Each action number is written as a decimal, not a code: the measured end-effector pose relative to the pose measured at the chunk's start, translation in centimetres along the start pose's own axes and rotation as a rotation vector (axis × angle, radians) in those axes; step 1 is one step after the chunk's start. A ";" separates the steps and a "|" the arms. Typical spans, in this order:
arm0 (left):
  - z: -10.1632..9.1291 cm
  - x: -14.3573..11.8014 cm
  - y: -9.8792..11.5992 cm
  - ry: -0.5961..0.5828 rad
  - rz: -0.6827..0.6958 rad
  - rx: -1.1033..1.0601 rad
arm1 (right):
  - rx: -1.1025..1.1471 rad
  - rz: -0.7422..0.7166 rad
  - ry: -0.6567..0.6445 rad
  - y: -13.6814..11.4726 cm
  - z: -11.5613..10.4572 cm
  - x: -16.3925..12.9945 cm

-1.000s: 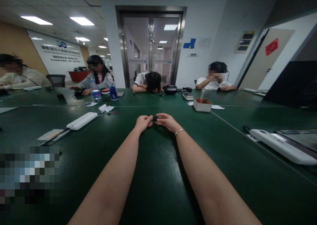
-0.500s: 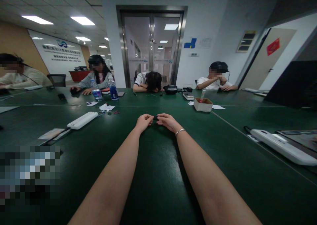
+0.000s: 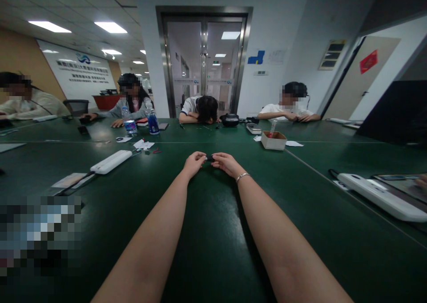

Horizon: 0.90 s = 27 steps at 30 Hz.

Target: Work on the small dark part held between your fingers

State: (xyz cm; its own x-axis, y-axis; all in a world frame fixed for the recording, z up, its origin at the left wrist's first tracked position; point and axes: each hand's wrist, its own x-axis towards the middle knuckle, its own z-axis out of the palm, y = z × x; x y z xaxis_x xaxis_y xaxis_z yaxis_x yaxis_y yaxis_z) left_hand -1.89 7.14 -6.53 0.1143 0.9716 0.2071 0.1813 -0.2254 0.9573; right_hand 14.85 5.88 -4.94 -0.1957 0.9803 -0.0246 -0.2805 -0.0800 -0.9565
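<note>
A co-worker's hand (image 3: 292,116) is now lowered; over the table (image 3: 207,232), a small black object (image 3: 210,158) (details unclear) is pinched by left hand (image 3: 194,164) and right hand (image 3: 227,164), apparently being manipulated, with steadiness called for next.

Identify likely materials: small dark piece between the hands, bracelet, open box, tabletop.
Small dark piece: possibly plastic, judging by its black look; too small to judge finish.
Bracelet: probably polished metal; silvery with bright highlights.
Open box: perhaps cardboard or wood, matte; pale walls without shine.
Tabletop: maybe vinyl or coated board, semi-gloss; soft light reflections.
</note>
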 end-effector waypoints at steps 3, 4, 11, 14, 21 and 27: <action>0.1 0.0 0.2 -0.007 -0.099 -0.048 | -0.005 0.000 -0.004 0.0 -0.1 0.1; 0.2 0.0 0.3 -0.011 -0.123 -0.044 | -0.007 -0.001 -0.006 0.1 -0.1 0.1; 0.4 -0.1 0.8 0.008 -0.135 0.013 | -0.005 -0.006 0.001 0.3 -0.3 0.5; 0.4 -0.1 0.7 -0.012 -0.125 0.052 | 0.009 -0.007 -0.011 0.5 -0.4 0.7; 0.4 0.0 0.4 -0.038 -0.108 0.051 | 0.019 -0.014 -0.020 0.7 -0.6 0.9; 0.3 0.0 0.4 -0.045 -0.042 0.058 | 0.026 -0.010 -0.007 0.5 -0.6 0.7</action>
State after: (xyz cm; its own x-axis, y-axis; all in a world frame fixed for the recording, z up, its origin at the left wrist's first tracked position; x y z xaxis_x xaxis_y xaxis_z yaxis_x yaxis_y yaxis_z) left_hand -1.49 7.01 -6.25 0.1489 0.9764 0.1566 0.2433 -0.1897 0.9512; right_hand 15.13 6.65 -5.63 -0.1994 0.9798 -0.0126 -0.3070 -0.0746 -0.9488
